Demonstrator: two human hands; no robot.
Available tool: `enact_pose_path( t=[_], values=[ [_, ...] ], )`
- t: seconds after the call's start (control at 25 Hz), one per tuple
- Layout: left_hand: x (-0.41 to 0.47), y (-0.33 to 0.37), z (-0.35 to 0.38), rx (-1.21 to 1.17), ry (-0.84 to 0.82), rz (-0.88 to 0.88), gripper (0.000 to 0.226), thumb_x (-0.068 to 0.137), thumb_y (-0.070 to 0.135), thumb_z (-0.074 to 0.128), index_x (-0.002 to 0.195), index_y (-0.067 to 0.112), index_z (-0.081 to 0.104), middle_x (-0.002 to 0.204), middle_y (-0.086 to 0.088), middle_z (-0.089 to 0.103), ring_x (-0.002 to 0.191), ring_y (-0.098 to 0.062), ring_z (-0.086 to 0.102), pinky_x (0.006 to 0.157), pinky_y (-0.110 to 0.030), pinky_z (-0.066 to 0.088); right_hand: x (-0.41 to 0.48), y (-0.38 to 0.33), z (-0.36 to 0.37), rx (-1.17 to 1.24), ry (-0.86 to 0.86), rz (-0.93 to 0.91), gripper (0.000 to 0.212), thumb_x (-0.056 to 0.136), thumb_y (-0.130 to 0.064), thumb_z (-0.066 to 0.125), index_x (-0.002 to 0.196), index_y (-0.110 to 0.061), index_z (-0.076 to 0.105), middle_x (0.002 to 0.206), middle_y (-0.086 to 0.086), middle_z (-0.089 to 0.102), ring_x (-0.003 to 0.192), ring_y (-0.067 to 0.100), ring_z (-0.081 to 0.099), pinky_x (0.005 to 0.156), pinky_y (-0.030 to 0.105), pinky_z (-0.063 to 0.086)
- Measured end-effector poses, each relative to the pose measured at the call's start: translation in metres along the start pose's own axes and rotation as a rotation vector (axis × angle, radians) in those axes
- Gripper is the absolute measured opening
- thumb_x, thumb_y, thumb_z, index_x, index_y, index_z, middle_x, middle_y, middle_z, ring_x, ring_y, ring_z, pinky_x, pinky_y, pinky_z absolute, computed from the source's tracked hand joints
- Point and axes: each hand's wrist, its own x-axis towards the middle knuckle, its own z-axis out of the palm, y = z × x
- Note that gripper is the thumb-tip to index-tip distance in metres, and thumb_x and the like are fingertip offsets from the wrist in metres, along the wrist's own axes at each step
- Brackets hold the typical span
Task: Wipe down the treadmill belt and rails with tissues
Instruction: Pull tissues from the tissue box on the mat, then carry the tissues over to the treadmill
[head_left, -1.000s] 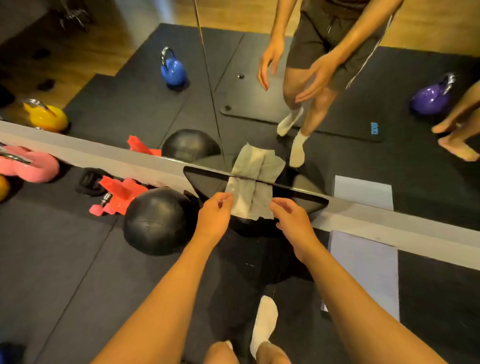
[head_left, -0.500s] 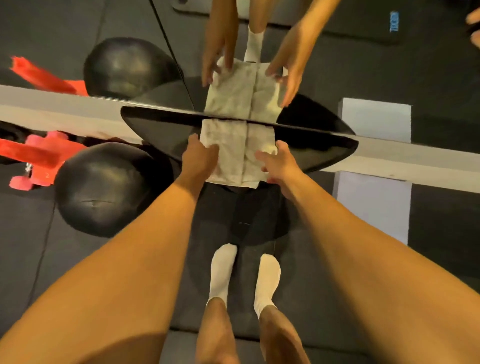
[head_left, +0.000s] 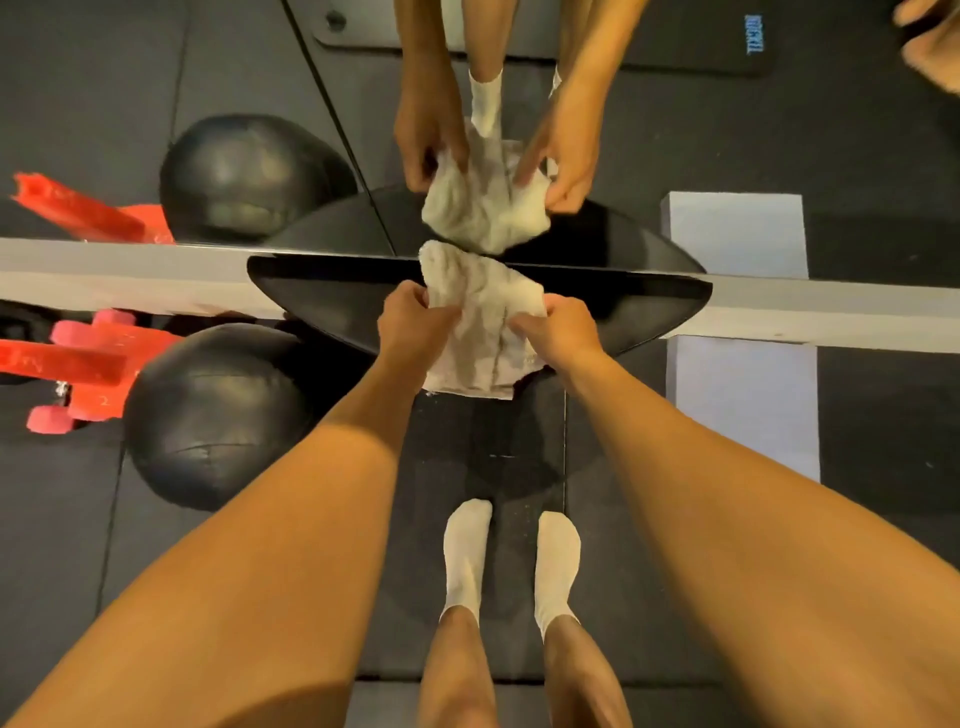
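Observation:
A crumpled whitish tissue (head_left: 480, 332) lies bunched on the glossy black curved front cover (head_left: 332, 301) of the machine, against a mirror. My left hand (head_left: 410, 325) grips the tissue's left side. My right hand (head_left: 563, 332) pinches its right side. My socked feet (head_left: 511, 561) stand on the dark belt (head_left: 498, 457) below. The mirror repeats hands and tissue above.
A grey ledge (head_left: 104, 280) runs along the mirror's foot. A black medicine ball (head_left: 208, 410) and red dumbbells (head_left: 78, 369) lie to the left. A pale grey block (head_left: 743, 405) stands at the right. Dark rubber mats cover the floor.
The tissue lay flat and spread; both hands have now gathered it into a crumpled bunch. My head has dropped closer and looks more steeply down.

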Motion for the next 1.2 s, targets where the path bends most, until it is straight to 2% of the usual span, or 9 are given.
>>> enact_pose_path(
  t=[0.12, 0.24, 0.44, 0.6, 0.72, 0.8, 0.88, 1.0, 1.2],
  values=[
    [-0.046, 0.044, -0.024, -0.139, -0.11, 0.073, 0.028, 0.081, 0.007, 0.062, 0.108, 0.013, 0.058, 0.094, 0.002, 0.057, 0.088, -0.017, 0.054, 0.073, -0.032, 0.049, -0.043, -0.017, -0.037, 0.145, 0.063, 0.002, 0.015, 0.079, -0.02, 0.065, 0.089, -0.01, 0.063, 0.085, 0.007, 0.062, 0.081, 0.026, 0.061, 0.069, 0.037, 0.049],
    [-0.104, 0.101, -0.045, -0.231, -0.371, 0.153, 0.023, 0.079, 0.001, 0.056, 0.101, 0.005, 0.062, 0.087, -0.007, 0.061, 0.083, -0.022, 0.057, 0.066, -0.027, 0.048, -0.098, -0.029, -0.091, 0.167, 0.142, 0.067, 0.037, 0.076, -0.02, 0.071, 0.109, -0.007, 0.059, 0.104, 0.007, 0.062, 0.095, 0.025, 0.059, 0.075, 0.034, 0.046],
    [-0.21, 0.211, -0.066, 0.101, -0.596, 0.479, 0.025, 0.072, 0.0, 0.054, 0.095, 0.003, 0.064, 0.084, -0.009, 0.056, 0.078, -0.018, 0.053, 0.061, -0.027, 0.04, -0.215, -0.05, -0.203, 0.169, 0.278, -0.091, 0.085, 0.074, -0.016, 0.078, 0.145, -0.021, 0.032, 0.147, 0.006, 0.036, 0.132, 0.027, 0.038, 0.102, 0.039, 0.039],
    [-0.298, 0.274, -0.064, 0.19, -0.807, 0.644, 0.023, 0.067, -0.007, 0.05, 0.087, -0.006, 0.062, 0.079, -0.011, 0.057, 0.068, -0.013, 0.058, 0.054, -0.016, 0.045, -0.305, -0.05, -0.269, 0.189, 0.316, -0.205, 0.056, 0.076, -0.008, 0.073, 0.128, -0.015, 0.053, 0.126, 0.009, 0.057, 0.116, 0.026, 0.054, 0.094, 0.042, 0.05],
    [-0.364, 0.303, -0.056, 0.242, -0.881, 0.705, 0.038, 0.053, -0.001, 0.049, 0.088, -0.001, 0.063, 0.084, -0.013, 0.062, 0.082, -0.026, 0.06, 0.072, -0.035, 0.048, -0.383, -0.015, -0.3, 0.315, 0.462, -0.147, 0.027, 0.08, -0.018, 0.07, 0.105, -0.009, 0.065, 0.104, 0.008, 0.067, 0.094, 0.019, 0.062, 0.081, 0.034, 0.052],
    [-0.411, 0.304, -0.048, 0.229, -0.88, 0.777, 0.033, 0.053, -0.002, 0.049, 0.084, -0.003, 0.06, 0.082, -0.011, 0.059, 0.082, -0.025, 0.056, 0.073, -0.038, 0.044, -0.438, 0.019, -0.312, 0.425, 0.55, -0.111, 0.024, 0.084, -0.028, 0.069, 0.098, -0.009, 0.068, 0.097, 0.005, 0.068, 0.083, 0.014, 0.063, 0.074, 0.027, 0.051],
    [-0.461, 0.292, -0.033, 0.227, -0.904, 0.839, 0.029, 0.06, -0.008, 0.049, 0.084, 0.002, 0.063, 0.089, -0.011, 0.064, 0.09, -0.027, 0.058, 0.08, -0.039, 0.046, -0.492, 0.051, -0.318, 0.556, 0.651, -0.101, 0.025, 0.084, -0.033, 0.068, 0.1, -0.014, 0.071, 0.101, 0.003, 0.07, 0.089, 0.017, 0.066, 0.081, 0.034, 0.054],
    [-0.549, 0.256, -0.009, 0.288, -1.07, 0.922, 0.039, 0.071, -0.004, 0.056, 0.105, 0.011, 0.067, 0.111, -0.013, 0.067, 0.104, -0.028, 0.062, 0.094, -0.049, 0.049, -0.58, 0.097, -0.315, 0.715, 0.883, -0.066, 0.025, 0.082, -0.032, 0.067, 0.097, -0.013, 0.07, 0.101, 0.007, 0.071, 0.096, 0.025, 0.066, 0.085, 0.042, 0.052],
    [-0.707, 0.181, 0.029, 0.233, -1.197, 1.151, 0.02, 0.084, 0.024, 0.07, 0.101, 0.013, 0.066, 0.102, -0.007, 0.069, 0.09, -0.017, 0.066, 0.082, -0.04, 0.054, -0.725, 0.178, -0.313, 0.805, 1.255, 0.037, 0.02, 0.08, -0.026, 0.069, 0.09, -0.009, 0.065, 0.092, 0.011, 0.067, 0.085, 0.024, 0.063, 0.07, 0.036, 0.05]
  ],
)
